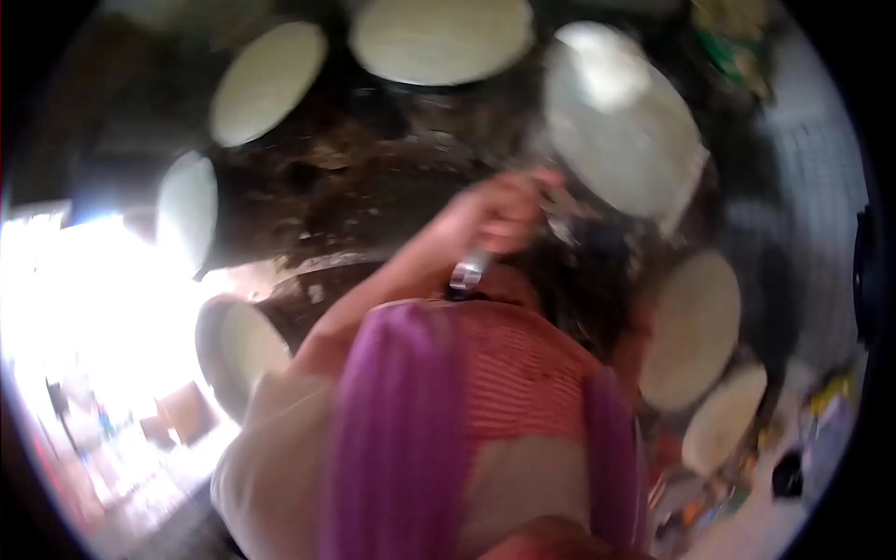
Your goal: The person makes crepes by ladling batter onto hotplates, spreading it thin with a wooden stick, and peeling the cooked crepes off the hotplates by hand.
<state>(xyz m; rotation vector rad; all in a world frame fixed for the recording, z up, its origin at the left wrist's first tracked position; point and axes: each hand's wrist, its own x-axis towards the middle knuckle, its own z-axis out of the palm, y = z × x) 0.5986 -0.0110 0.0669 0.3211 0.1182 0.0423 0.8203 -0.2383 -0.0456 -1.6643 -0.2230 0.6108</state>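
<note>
My left hand reaches in from the left over dark, littered ground, its fingers curled closed. Just below the fist is a short shiny silvery piece; blur hides whether it is part of something in the grip. A large pale round disc with a bright glare patch lies right beyond the fist, apart from it as far as I can see. A blurred skin-coloured shape sits below the fist, close to my clothing. I cannot make out whether it belongs to my right hand, whose fingers do not show clearly.
More pale round discs stand in a ring around me, including one at the top, one at the left and one at the right. A brown box is in the bright area at left. Mixed small items lie lower right.
</note>
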